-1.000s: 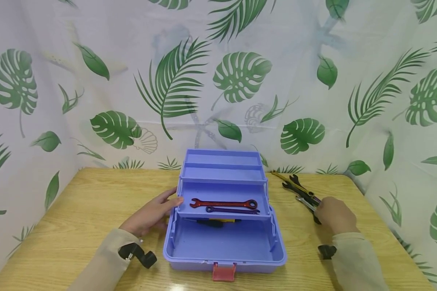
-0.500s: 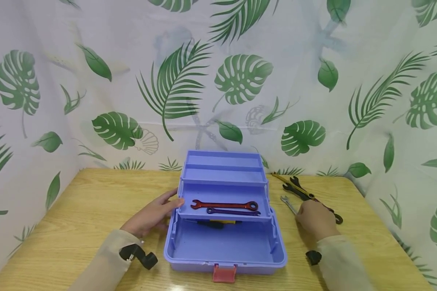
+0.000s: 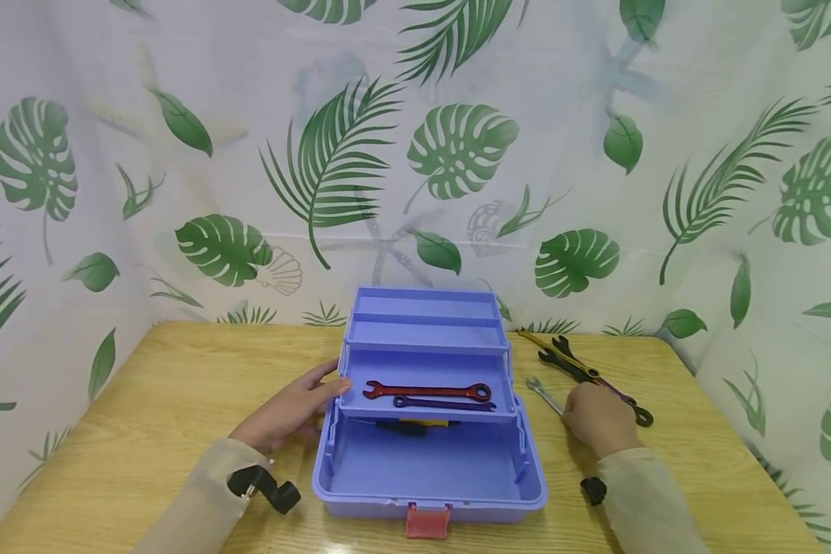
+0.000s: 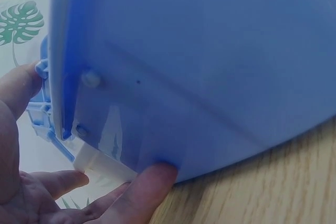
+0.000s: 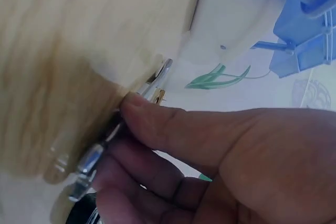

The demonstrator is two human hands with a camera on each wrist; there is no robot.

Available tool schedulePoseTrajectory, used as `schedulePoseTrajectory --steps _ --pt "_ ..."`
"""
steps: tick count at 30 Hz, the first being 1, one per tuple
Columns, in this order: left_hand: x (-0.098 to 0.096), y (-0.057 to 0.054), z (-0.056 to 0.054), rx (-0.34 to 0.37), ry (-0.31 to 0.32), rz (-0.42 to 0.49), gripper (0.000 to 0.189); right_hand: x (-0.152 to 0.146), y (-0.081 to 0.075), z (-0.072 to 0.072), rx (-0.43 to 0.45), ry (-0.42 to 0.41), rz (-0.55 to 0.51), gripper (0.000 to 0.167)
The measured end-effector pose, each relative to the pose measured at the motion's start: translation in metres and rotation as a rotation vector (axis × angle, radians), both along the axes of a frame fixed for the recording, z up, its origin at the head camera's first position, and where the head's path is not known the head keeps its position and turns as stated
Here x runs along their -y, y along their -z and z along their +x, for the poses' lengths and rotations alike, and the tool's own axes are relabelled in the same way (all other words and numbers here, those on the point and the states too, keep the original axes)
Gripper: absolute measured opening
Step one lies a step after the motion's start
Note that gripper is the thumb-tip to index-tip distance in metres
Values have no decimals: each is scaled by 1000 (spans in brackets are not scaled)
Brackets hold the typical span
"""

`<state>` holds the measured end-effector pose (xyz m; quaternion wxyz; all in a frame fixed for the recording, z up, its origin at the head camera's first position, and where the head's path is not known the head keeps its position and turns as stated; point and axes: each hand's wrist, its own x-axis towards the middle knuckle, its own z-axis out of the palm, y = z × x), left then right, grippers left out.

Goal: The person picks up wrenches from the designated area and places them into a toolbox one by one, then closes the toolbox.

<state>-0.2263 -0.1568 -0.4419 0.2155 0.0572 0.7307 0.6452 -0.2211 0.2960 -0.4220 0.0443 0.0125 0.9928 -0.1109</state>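
A blue-purple toolbox stands unfolded on the table with its tiered trays raised. My left hand rests against its left side; the thumb touches the tray's edge and a fingertip presses the outer wall in the left wrist view. In the lower tray lie a red wrench and a smaller purple wrench. My right hand pinches a silver wrench between thumb and fingers, low over the table right of the box. In the right wrist view that wrench shows on both sides of the fingers.
Beyond the right hand lie a pile of dark wrenches and a yellow one. Yellow-and-black handles sit under the tray in the box. A red latch hangs in front. A leaf-print cloth rises behind the table.
My right hand has moved left from the pile, bringing the silver wrench away from the others. Over the last half second it has barely moved. The left hand stays at the box.
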Motion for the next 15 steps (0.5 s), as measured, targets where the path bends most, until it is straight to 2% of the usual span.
schedulePoseTrajectory --steps 9,15 --pt "-1 -1 0 11 -15 -8 82 1 8 0 -69 -36 49 19" --pt "0 0 1 10 -9 12 81 6 7 2 -40 -54 88 25"
